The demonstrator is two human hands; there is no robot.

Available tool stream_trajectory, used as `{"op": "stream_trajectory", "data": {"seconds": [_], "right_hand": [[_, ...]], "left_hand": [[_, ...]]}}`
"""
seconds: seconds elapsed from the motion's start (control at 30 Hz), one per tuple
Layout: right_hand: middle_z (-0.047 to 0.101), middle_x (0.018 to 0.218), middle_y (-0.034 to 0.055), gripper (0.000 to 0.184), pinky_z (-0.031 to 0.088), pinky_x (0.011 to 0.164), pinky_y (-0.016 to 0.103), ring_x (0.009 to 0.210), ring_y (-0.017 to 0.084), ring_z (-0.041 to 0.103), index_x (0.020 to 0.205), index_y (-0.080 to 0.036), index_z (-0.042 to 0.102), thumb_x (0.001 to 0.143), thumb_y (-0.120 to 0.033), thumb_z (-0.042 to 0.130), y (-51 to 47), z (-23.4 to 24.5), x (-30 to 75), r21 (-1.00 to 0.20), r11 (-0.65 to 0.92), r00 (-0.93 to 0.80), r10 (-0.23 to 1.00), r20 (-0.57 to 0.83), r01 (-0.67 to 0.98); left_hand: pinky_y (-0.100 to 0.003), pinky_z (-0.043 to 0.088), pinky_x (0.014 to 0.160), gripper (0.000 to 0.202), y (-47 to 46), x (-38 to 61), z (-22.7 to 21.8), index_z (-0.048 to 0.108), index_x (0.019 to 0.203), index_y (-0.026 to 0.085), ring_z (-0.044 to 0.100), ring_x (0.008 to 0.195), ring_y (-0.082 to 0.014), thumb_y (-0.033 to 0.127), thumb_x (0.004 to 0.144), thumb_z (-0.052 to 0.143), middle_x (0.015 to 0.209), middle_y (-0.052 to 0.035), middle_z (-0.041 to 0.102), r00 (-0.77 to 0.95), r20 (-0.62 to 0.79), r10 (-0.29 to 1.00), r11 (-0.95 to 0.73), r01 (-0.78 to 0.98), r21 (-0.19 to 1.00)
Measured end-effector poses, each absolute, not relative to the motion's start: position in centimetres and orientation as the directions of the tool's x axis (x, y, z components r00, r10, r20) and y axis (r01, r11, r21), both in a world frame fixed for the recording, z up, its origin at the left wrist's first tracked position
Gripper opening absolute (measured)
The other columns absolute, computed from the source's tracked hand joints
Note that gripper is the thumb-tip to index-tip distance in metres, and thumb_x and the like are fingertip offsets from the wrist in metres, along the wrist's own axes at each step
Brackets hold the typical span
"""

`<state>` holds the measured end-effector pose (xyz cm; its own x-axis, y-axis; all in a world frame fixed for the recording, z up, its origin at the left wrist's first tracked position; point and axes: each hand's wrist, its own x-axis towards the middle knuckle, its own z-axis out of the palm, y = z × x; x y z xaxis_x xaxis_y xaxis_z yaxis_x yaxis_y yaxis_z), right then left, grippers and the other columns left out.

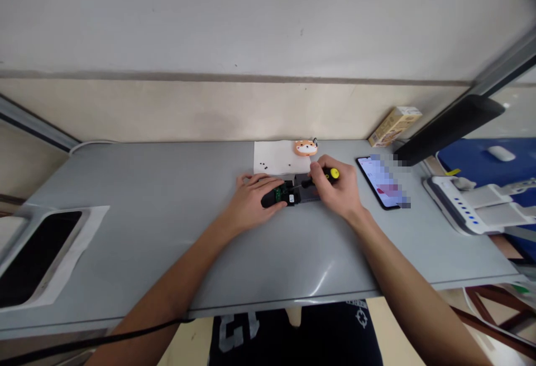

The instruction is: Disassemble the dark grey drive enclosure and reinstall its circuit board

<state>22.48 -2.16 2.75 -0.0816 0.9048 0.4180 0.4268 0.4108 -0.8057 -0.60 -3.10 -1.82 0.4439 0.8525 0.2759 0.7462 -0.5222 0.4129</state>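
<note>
My left hand is closed around what looks like an opened black computer mouse, fingers over its far side and thumb along the near side. Green circuit board shows on it, and a small white label sits at its right end. A screwdriver with a black and yellow handle is gripped in my right hand, its shaft pointing left towards the mouse's right end. Whether the tip touches a screw is too small to tell. Beneath the right hand lies a dark grey box, partly hidden, against the mouse's right end.
Behind the hands, white paper carries several tiny dark screws and an orange animal-faced case. A phone lies to the right, near a small carton and a white device. Far left rests a dark-screened tablet.
</note>
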Motion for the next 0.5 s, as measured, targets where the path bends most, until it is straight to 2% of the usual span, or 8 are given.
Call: {"op": "stream_trajectory", "data": {"seconds": [0.17, 0.4, 0.5], "right_hand": [[0.050, 0.063, -0.0025, 0.036, 0.037, 0.059, 0.030, 0.058, 0.012, 0.043, 0.070, -0.021, 0.051, 0.101, -0.040, 0.053, -1.6, 3.6, 22.1, -0.810, 0.428, -0.167, 0.904, 0.395, 0.400], [0.042, 0.064, -0.0029, 0.033, 0.034, 0.060, 0.030, 0.062, 0.012, 0.038, 0.069, -0.022, 0.042, 0.099, -0.033, 0.051, 0.3, 5.6, 20.8, -0.731, 0.541, -0.407, 0.829, 0.383, 0.415], [0.041, 0.065, -0.0023, 0.034, 0.034, 0.061, 0.030, 0.064, 0.013, 0.039, 0.068, -0.022, 0.038, 0.098, -0.032, 0.051, 0.8, 5.8, 20.2, -0.727, 0.550, -0.416, 0.823, 0.387, 0.411]], "left_hand": [[-0.056, 0.032, 0.111, 0.042, -3.0, -0.7, -1.8, 0.066, 0.133, 0.029, 0.058, 0.131, -0.0314, 0.044, 0.094, 0.070, 0.138, -0.0061, 0.070, 0.445, 0.263, 0.856, -0.517, 0.750, 0.414], [-0.056, 0.031, 0.113, 0.043, -3.1, -0.7, -2.1, 0.065, 0.135, 0.029, 0.057, 0.133, -0.0318, 0.046, 0.095, 0.068, 0.140, -0.0057, 0.069, 0.444, 0.273, 0.854, -0.520, 0.748, 0.412], [-0.056, 0.031, 0.114, 0.043, -3.1, -0.7, -2.0, 0.066, 0.135, 0.030, 0.057, 0.133, -0.0319, 0.047, 0.095, 0.068, 0.140, -0.0058, 0.069, 0.441, 0.262, 0.859, -0.512, 0.751, 0.417]]}}
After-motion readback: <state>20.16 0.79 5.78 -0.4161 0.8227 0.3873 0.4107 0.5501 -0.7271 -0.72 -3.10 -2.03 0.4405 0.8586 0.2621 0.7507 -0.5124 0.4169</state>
